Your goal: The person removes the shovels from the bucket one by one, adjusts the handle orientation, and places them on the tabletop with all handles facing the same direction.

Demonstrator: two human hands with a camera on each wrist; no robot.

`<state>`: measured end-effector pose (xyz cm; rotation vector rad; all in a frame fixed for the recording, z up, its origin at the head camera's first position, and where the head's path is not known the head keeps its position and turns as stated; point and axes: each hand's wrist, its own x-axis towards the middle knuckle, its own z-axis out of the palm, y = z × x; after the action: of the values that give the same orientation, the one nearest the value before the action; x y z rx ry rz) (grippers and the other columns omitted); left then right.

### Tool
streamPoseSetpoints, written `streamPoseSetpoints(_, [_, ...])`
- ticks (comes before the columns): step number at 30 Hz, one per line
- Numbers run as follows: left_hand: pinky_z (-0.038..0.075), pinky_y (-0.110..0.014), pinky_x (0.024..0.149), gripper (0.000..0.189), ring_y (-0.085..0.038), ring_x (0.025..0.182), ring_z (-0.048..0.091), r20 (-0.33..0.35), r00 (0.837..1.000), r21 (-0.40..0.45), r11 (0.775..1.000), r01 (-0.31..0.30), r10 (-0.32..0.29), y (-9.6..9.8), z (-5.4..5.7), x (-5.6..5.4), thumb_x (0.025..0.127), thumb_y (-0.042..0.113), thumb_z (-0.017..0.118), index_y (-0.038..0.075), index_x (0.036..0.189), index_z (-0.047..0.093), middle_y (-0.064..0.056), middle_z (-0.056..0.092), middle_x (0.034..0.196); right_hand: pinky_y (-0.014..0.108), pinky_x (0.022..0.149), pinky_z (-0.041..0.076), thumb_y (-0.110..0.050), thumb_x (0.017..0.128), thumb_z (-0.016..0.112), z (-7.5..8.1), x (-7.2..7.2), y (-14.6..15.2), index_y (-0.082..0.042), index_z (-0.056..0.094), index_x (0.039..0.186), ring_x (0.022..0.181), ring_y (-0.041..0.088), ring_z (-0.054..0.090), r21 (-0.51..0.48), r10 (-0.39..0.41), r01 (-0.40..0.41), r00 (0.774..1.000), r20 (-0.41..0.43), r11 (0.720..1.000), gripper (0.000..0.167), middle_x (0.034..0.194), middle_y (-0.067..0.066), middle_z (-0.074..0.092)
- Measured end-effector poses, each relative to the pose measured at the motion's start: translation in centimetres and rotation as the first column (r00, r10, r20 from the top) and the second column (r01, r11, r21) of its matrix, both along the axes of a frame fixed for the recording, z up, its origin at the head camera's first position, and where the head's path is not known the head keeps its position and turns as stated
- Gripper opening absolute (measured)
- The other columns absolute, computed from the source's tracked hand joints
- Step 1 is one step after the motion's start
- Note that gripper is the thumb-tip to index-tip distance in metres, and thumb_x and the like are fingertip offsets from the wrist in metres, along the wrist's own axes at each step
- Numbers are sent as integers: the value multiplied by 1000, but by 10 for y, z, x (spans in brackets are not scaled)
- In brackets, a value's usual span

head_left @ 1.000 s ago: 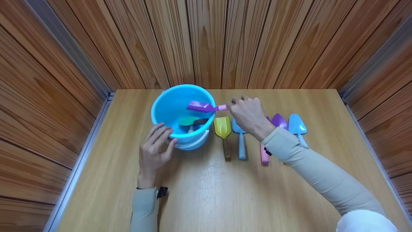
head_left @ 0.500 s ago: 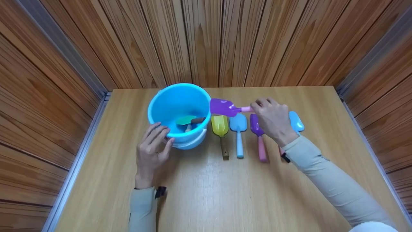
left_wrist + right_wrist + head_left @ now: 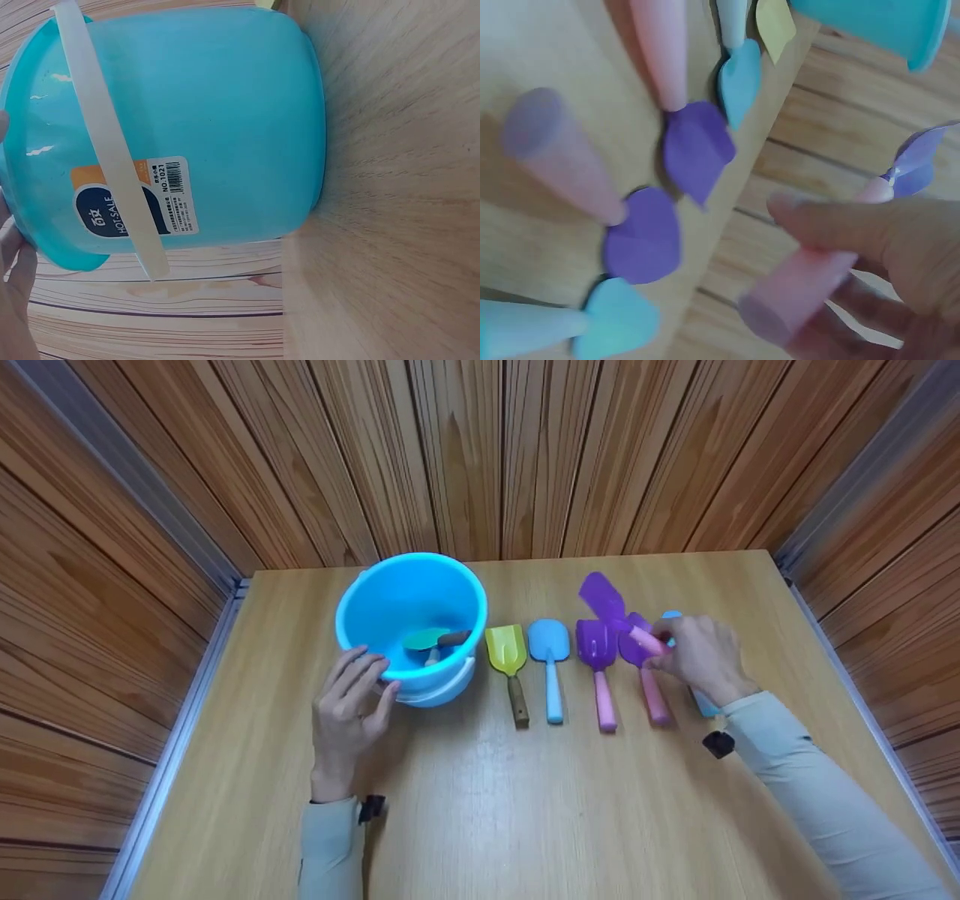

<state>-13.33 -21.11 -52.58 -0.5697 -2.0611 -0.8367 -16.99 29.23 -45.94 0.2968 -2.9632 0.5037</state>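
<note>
Right hand [image 3: 705, 656] grips a pink-handled purple shovel [image 3: 609, 606].

Right hand [image 3: 701, 660] hides part of the rightmost blue shovel [image 3: 706, 704] (in head view).

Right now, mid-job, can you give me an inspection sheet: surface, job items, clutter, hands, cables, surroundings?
Surface: light wood-grain tabletop.
Job items: upright blue bucket with green-bladed trowel and pale handle inside; in a row beside it, yellow shovel, blue shovel, two purple shovels with pink handles, and a second blue shovel.
Clutter: nothing seen.
Hands: left hand touches the bucket; right hand holds a third purple shovel by its pink handle.
Cables: nothing seen.
Surroundings: wood-plank walls, grey edge strips.
</note>
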Motion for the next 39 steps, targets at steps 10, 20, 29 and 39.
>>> streamPoseSetpoints(10, [51,-36,117,46,-32,132,68,7,1000,4,1000,-12,12,-1,2,2,85,17,91,14,130,79,-2,78,131,26,59,52,-42,79,96,-16,3,58,-1,73,112,83,25,62,-233,-124,204,940,318,951,57,100,15,71])
streamPoseSetpoints(20, [49,-33,117,50,-33,132,67,2,1000,15,1000,1,-1,-2,1,1,81,12,93,13,129,79,-4,78,129,22,61,57,-53,80,92,-39,15,105,4,68,124,85,16,60,-312,-210,347,893,398,884,75,109,15,67])
streamPoseSetpoints(29, [49,-32,118,48,-34,132,67,7,1000,18,1000,-1,1,-1,-1,2,84,14,91,13,130,78,-4,78,129,17,70,56,-41,94,83,-66,22,131,6,65,132,95,20,58,-353,-235,364,904,357,862,63,119,19,64])
streamPoseSetpoints(39, [48,-33,119,48,-32,134,66,17,1000,26,1000,8,-9,2,-1,1,85,14,90,14,131,78,-6,78,129,15,71,49,-49,97,77,-86,27,149,6,61,140,106,27,52,-347,-293,446,863,411,825,72,123,20,60])
